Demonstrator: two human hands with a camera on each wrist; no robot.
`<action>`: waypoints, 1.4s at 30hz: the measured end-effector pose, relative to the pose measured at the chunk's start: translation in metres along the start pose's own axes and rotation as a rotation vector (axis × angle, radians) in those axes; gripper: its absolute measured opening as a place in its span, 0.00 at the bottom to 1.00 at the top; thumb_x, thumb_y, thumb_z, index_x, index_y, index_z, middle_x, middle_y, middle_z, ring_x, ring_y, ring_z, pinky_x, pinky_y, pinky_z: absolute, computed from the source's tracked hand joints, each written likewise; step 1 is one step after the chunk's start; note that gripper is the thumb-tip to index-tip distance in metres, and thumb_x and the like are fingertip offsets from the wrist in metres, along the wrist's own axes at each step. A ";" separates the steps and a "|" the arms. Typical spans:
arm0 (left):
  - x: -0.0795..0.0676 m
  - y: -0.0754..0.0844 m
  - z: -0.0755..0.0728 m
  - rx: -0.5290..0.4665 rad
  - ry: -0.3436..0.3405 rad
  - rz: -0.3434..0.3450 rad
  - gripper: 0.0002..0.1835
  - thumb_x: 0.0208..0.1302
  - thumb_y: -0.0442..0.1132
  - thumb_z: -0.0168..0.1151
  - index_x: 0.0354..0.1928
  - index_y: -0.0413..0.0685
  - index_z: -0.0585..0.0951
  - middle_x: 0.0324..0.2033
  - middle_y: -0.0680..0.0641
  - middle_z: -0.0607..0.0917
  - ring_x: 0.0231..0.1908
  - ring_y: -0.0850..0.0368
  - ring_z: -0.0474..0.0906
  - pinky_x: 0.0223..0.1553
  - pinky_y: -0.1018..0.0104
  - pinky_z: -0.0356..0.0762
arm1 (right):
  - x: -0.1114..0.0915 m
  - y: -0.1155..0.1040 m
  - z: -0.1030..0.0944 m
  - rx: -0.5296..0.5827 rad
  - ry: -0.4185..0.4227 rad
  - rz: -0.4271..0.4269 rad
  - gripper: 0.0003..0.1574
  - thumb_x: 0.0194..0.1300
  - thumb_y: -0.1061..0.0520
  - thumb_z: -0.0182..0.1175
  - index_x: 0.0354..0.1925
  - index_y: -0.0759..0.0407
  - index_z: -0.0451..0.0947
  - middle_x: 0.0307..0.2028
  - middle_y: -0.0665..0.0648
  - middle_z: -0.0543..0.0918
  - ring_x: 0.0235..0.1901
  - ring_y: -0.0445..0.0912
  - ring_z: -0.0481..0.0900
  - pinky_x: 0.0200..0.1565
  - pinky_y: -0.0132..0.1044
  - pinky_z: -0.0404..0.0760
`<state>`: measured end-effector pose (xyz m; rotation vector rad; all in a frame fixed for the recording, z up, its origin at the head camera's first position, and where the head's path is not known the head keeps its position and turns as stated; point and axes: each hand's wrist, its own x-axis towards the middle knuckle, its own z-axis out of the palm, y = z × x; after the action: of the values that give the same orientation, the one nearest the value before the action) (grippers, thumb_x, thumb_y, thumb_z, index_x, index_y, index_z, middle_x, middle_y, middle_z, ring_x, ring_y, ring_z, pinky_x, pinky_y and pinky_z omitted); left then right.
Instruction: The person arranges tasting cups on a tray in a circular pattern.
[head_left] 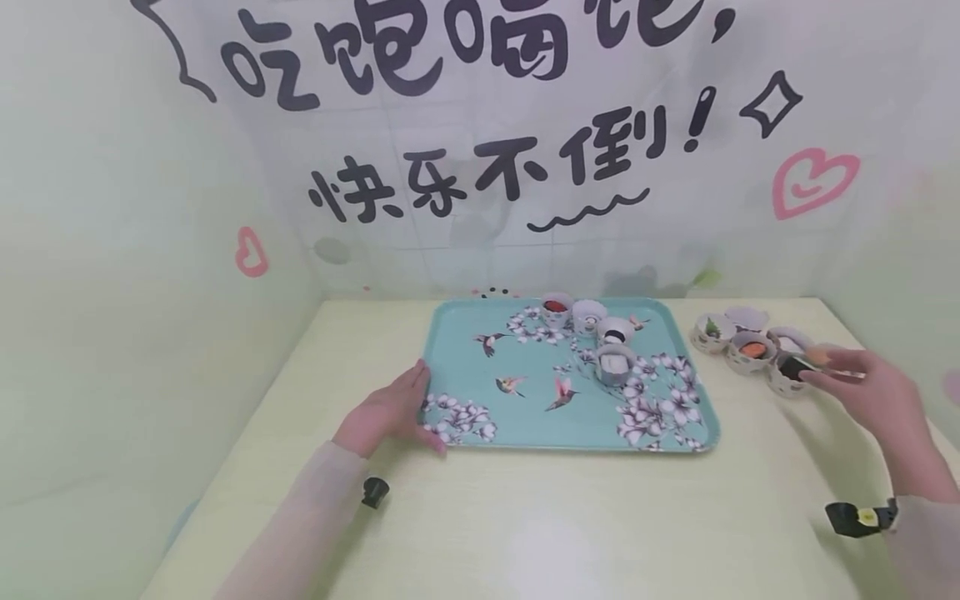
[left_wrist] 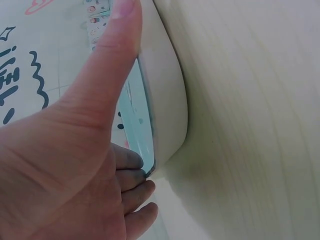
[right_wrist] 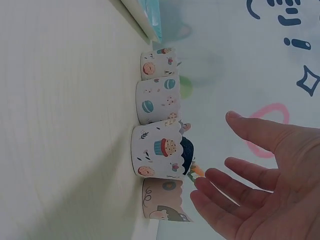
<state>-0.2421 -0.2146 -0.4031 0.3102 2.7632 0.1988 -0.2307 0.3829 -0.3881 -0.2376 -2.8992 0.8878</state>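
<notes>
My left hand (head_left: 390, 412) rests at the near left corner of a turquoise tray (head_left: 465, 354) printed with birds and blossoms. In the left wrist view its thumb (left_wrist: 112, 55) lies straight along the tray's near side, its fingers loosely bent against the corner. My right hand (head_left: 877, 392) reaches over paper cups right of the tray, fingers apart and holding nothing. Nearest its fingertips is a cup (right_wrist: 157, 150) with a dark piece (right_wrist: 187, 155) showing above its scalloped rim. Beside it stand a cup with an orange piece (head_left: 752, 351) and a cup with a green piece (head_left: 712, 327).
Several paper cups stand on the tray's back right part, one with a red piece (head_left: 555, 307) and one with a white piece (head_left: 615, 364). The pale wooden table (head_left: 525, 525) meets a wall sheet (head_left: 435, 275) with black writing and pink hearts.
</notes>
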 end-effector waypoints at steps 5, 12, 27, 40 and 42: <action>-0.002 -0.004 0.001 -0.013 0.002 -0.005 0.78 0.35 0.70 0.77 0.77 0.32 0.44 0.79 0.33 0.43 0.78 0.37 0.44 0.76 0.45 0.57 | 0.001 -0.001 0.001 -0.002 -0.016 0.011 0.41 0.71 0.42 0.58 0.62 0.76 0.67 0.59 0.82 0.72 0.55 0.77 0.71 0.42 0.60 0.77; -0.005 -0.005 0.003 -0.021 -0.006 -0.013 0.77 0.36 0.69 0.76 0.77 0.32 0.44 0.78 0.33 0.43 0.78 0.37 0.44 0.76 0.44 0.57 | 0.005 0.004 0.006 -0.032 -0.052 -0.006 0.42 0.70 0.42 0.58 0.61 0.79 0.66 0.59 0.83 0.71 0.53 0.76 0.71 0.42 0.59 0.77; -0.003 -0.007 0.007 -0.034 -0.009 0.005 0.78 0.36 0.69 0.77 0.77 0.31 0.43 0.78 0.32 0.43 0.78 0.36 0.44 0.76 0.44 0.57 | 0.011 0.014 0.014 -0.026 -0.184 0.052 0.52 0.70 0.36 0.55 0.66 0.82 0.58 0.62 0.84 0.65 0.56 0.78 0.66 0.49 0.67 0.74; 0.001 -0.002 0.003 -0.016 -0.013 0.022 0.77 0.37 0.69 0.76 0.77 0.31 0.43 0.78 0.32 0.42 0.78 0.36 0.43 0.76 0.44 0.57 | 0.019 0.018 0.017 0.020 -0.173 0.078 0.47 0.69 0.38 0.58 0.60 0.81 0.62 0.53 0.83 0.71 0.47 0.70 0.73 0.37 0.45 0.73; 0.003 -0.002 0.001 -0.012 -0.007 0.030 0.77 0.37 0.70 0.76 0.77 0.31 0.43 0.78 0.32 0.42 0.78 0.36 0.44 0.76 0.44 0.57 | 0.023 0.018 0.018 0.035 -0.159 0.087 0.48 0.69 0.38 0.58 0.61 0.80 0.62 0.54 0.82 0.72 0.47 0.69 0.73 0.37 0.45 0.73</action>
<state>-0.2453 -0.2155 -0.4050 0.3489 2.7504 0.2220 -0.2535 0.3917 -0.4117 -0.3063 -3.0364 1.0143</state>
